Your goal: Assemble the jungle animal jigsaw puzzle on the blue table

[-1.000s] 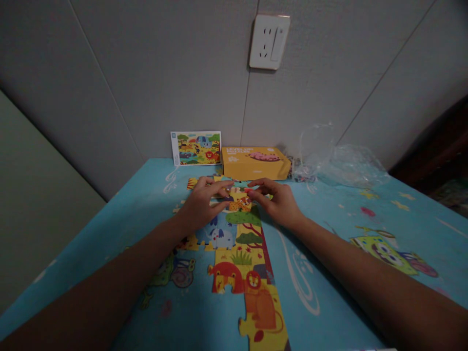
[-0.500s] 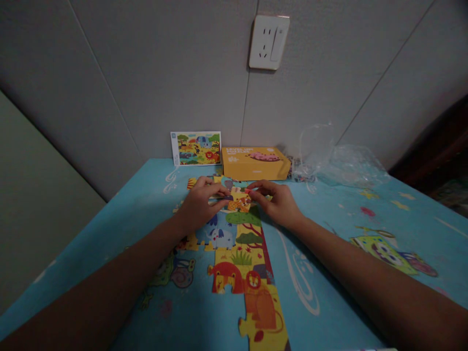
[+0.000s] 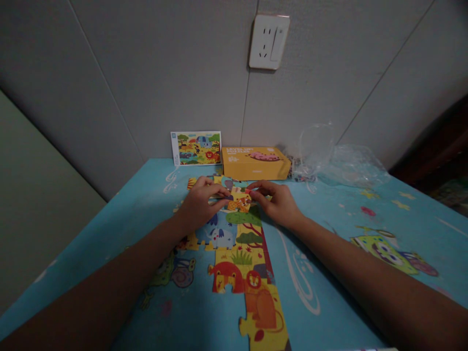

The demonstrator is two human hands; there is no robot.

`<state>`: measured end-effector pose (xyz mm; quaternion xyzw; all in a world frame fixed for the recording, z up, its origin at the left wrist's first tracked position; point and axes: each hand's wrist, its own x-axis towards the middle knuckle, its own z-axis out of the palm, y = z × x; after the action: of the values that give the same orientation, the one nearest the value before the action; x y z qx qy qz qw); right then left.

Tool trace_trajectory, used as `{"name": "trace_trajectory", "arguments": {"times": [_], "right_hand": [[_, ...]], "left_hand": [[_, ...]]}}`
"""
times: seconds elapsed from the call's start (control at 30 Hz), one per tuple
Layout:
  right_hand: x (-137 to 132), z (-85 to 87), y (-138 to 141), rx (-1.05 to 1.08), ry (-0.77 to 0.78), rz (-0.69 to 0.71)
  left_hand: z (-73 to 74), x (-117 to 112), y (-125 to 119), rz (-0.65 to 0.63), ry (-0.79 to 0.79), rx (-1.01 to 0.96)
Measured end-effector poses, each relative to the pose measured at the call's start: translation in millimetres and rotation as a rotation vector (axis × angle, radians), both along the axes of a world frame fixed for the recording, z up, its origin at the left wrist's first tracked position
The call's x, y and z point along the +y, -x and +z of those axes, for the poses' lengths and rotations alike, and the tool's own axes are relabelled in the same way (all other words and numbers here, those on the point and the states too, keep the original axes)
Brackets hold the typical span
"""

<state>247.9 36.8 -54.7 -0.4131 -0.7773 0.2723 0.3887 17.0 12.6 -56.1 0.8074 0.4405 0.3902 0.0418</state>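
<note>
Between my hands, joined puzzle pieces with a spotted animal [image 3: 239,204] are held just above the far part of the jigsaw puzzle. My left hand [image 3: 205,201] pinches their left edge between thumb and fingers. On the opposite edge, by a red patch, my right hand [image 3: 272,200] has its thumb and fingertips closed. The partly joined jigsaw puzzle [image 3: 224,237] runs toward me, showing blue elephants, a tree and a lion [image 3: 265,309]. My left hand and forearm cover some of its left side.
Against the wall stand a picture card [image 3: 198,148] and a yellow puzzle box [image 3: 256,165]. Clear plastic packaging [image 3: 351,165] lies to the box's right. A blue cartoon-printed cloth [image 3: 340,287] covers the table, and a wall socket [image 3: 269,42] is above.
</note>
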Motion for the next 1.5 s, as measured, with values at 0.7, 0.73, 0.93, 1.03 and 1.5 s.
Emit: {"name": "trace_trajectory", "arguments": {"times": [0.7, 0.73, 0.93, 1.03, 1.5], "right_hand": [[9.8, 9.3, -10.1, -0.173, -0.177, -0.221], [11.8, 11.6, -14.1, -0.243, -0.202, -0.296], [12.5, 7.8, -40.0, -0.763, -0.146, -0.557], [10.0, 1.7, -44.3, -0.852, -0.093, -0.535], [6.9, 18.2, -32.5, -0.911, 0.121, -0.472]], "left_hand": [[0.0, 0.5, 0.9, 0.052, 0.008, -0.075], [0.3, 1.0, 1.2, 0.078, 0.005, -0.092], [4.9, 3.1, 3.8, 0.248, -0.003, -0.204], [4.6, 4.6, 5.7, 0.311, 0.010, -0.229], [1.1, 9.5, 7.7, 0.393, 0.102, -0.234]]}}
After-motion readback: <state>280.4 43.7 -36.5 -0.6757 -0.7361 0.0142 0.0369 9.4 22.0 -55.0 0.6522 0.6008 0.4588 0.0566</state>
